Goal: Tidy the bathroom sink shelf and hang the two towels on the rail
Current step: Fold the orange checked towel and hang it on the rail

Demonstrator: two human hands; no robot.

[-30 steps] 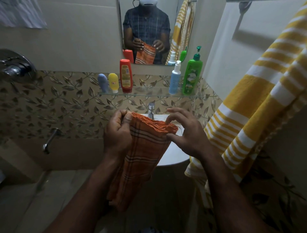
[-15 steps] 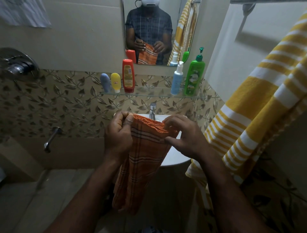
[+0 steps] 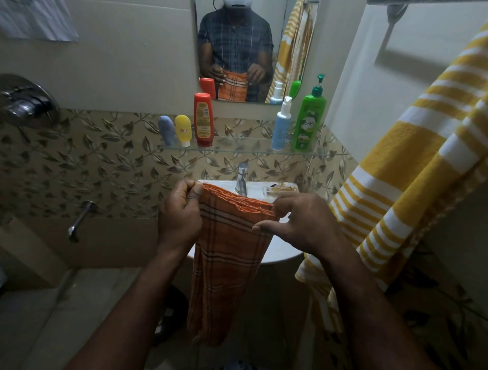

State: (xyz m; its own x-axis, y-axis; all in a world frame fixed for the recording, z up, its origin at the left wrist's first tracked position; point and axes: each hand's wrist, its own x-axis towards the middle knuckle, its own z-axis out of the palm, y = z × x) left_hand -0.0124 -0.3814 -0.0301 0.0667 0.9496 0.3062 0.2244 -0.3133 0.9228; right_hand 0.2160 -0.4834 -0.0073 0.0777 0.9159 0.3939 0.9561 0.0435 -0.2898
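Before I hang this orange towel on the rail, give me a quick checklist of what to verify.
1. Grip of left hand on orange towel top edge: ok.
2. Pinch of right hand on the other top corner: ok.
3. Lower end of the towel off the floor: cannot tell.
4. The yellow towel hangs at right: ok.
5. Free room on rail: cannot tell, only a sliver shows at the top edge.
6. Five bottles standing on shelf: ok.
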